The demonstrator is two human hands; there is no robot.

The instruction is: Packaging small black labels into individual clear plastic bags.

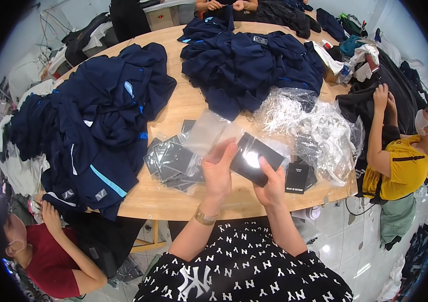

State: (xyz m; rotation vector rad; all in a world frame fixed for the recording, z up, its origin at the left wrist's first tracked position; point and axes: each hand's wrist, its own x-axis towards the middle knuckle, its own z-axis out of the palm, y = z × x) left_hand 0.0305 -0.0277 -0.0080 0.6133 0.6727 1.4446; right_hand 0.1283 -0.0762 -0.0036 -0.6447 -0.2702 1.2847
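Note:
My left hand [218, 168] is closed on a small clear plastic bag [206, 131], which spreads out above its fingers. Its thumb lies close to the left edge of a shiny black card [255, 160]. My right hand [272, 185] pinches the same card at its lower right, thumb on top; the fingers beneath are mostly hidden. Just left of my hands lies a heap of dark cards in clear sleeves [173, 160]. A black printed tag [297, 177] lies to the right of my right hand, overlapping another dark piece.
Clear plastic with white strings [319, 133] is heaped right on the wooden table [239, 205]. Navy garments cover the left [93, 116] and far middle [249, 65]. People handle cloth: maroon top [53, 259] left, yellow top [400, 163] right, another person's hands [226, 5] at the far side.

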